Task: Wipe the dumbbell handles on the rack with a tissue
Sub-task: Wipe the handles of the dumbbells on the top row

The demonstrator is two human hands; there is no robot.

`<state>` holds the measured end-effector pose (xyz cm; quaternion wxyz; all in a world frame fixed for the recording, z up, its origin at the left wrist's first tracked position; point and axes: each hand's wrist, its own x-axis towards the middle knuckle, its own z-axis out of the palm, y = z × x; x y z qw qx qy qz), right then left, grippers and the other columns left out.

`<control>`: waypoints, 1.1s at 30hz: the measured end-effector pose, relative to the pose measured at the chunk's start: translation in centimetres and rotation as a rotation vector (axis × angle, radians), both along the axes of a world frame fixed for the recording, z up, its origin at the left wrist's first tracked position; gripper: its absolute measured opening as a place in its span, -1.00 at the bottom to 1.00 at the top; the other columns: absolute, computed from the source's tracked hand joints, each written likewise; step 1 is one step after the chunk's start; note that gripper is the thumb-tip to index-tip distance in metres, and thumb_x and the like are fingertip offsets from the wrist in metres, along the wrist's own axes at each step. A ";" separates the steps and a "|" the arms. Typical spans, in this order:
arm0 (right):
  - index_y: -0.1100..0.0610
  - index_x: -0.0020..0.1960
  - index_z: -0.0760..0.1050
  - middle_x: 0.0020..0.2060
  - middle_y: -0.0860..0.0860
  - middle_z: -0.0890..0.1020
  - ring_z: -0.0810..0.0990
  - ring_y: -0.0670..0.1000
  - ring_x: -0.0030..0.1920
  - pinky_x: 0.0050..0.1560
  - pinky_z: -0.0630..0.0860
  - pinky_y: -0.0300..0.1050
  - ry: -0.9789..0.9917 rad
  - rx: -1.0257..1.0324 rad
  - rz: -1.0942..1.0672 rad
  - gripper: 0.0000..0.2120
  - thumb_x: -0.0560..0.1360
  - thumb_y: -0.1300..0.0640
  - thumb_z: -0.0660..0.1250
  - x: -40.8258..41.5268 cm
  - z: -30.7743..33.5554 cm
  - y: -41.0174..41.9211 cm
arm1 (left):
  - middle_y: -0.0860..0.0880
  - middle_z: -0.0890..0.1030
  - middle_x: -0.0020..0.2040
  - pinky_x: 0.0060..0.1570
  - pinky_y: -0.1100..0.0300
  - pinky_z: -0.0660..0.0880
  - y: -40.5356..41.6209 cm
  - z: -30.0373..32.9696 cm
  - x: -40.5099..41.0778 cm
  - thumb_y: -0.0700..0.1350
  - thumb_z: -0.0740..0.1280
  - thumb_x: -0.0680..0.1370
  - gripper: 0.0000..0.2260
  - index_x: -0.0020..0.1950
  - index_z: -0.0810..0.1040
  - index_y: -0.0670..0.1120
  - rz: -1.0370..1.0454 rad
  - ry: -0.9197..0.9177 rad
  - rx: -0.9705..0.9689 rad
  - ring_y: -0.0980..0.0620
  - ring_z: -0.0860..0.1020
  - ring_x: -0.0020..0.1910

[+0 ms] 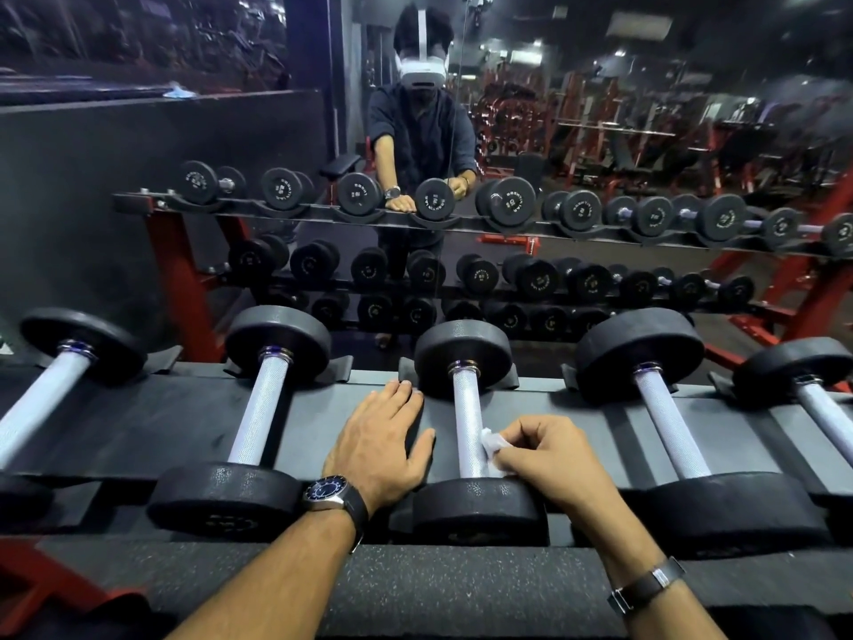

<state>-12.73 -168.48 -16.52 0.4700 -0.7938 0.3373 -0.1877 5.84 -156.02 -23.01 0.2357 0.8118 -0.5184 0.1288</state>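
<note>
Five dumbbells lie in a row on the rack [323, 408], facing a mirror [600, 131]. Right hand [549, 459] pinches a crumpled white tissue [493, 442] against the knurled handle [468, 427] of the middle dumbbell [466, 353], near its front head. Left hand [381, 438], fingers straight, rests flat on the rack just beside that handle; wristwatch [328, 491] on the wrist.

Open shelf [572, 422] between handles; dumbbell heads [464, 351] seemingly block both ends.

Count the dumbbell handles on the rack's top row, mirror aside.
5. From the left: far-left handle, second handle, middle handle under the tissue, fourth handle, far-right handle, cut off. More may lie outside the frame.
</note>
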 end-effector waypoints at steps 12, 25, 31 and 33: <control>0.08 -0.29 0.60 -0.40 -0.05 0.66 0.58 -0.11 -0.37 -0.20 0.55 -0.10 -0.111 -0.029 -0.106 -0.90 0.33 0.26 0.40 3.8 1.1 -1.0 | -0.12 0.53 0.39 0.47 0.01 0.28 0.1 0.2 -0.2 0.15 0.17 0.54 -0.45 0.39 0.53 -0.15 0.001 0.000 -0.007 -0.08 0.43 0.43; 0.17 -0.31 0.53 -0.46 0.04 0.51 0.40 -0.10 -0.49 -0.48 0.30 -0.33 -0.025 0.365 0.252 -0.76 0.32 0.49 0.37 0.4 -0.5 -2.2 | -0.12 0.52 0.40 0.47 0.01 0.27 0.2 0.2 -0.2 0.15 0.16 0.54 -0.45 0.39 0.53 -0.15 -0.003 -0.004 -0.019 -0.08 0.42 0.44; 0.25 -0.03 0.59 -0.28 0.10 0.68 0.62 0.04 -0.23 -0.11 0.58 -0.04 -0.318 0.406 -0.096 -0.74 0.42 0.53 0.27 3.8 -1.3 -2.3 | -0.11 0.51 0.40 0.49 0.04 0.23 0.1 0.3 -0.2 0.15 0.17 0.54 -0.45 0.40 0.52 -0.14 -0.002 -0.008 -0.013 -0.08 0.42 0.44; 0.20 -0.02 0.64 -0.20 0.11 0.71 0.62 0.04 -0.15 0.00 0.55 0.00 -0.327 0.349 -0.082 -0.69 0.41 0.52 0.27 4.7 -1.2 -2.0 | -0.12 0.52 0.40 0.48 0.03 0.26 0.1 0.2 -0.1 0.15 0.18 0.54 -0.46 0.39 0.53 -0.15 -0.001 -0.008 -0.015 -0.08 0.43 0.43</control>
